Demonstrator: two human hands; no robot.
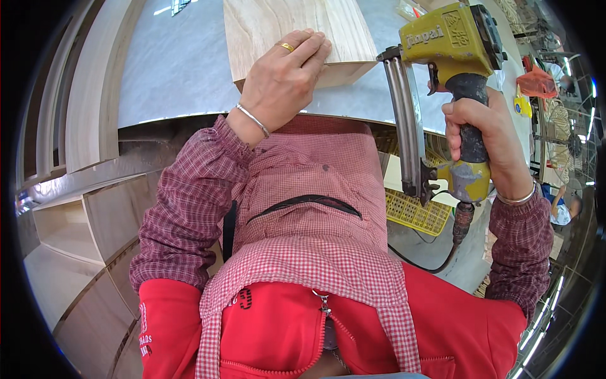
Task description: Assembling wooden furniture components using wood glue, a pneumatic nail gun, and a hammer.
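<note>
A pale wooden box with visible grain sits on the table at the top middle. My left hand is over its near edge, fingers bent and held together on its upper face; the thumb is hidden. In my right hand is a yellow-green pneumatic nail gun, gripped round its dark handle. The index finger is near the trigger. The gun's nose is close to the box's right corner; I cannot tell whether they touch. Its long metal magazine points down toward me, and an air hose hangs from the handle's lower end.
The table has a light grey-blue top. Long wooden boards stand at the left, above stacked wooden boxes. A yellow plastic crate is below the table at the right. Farther right are a red bag and other people.
</note>
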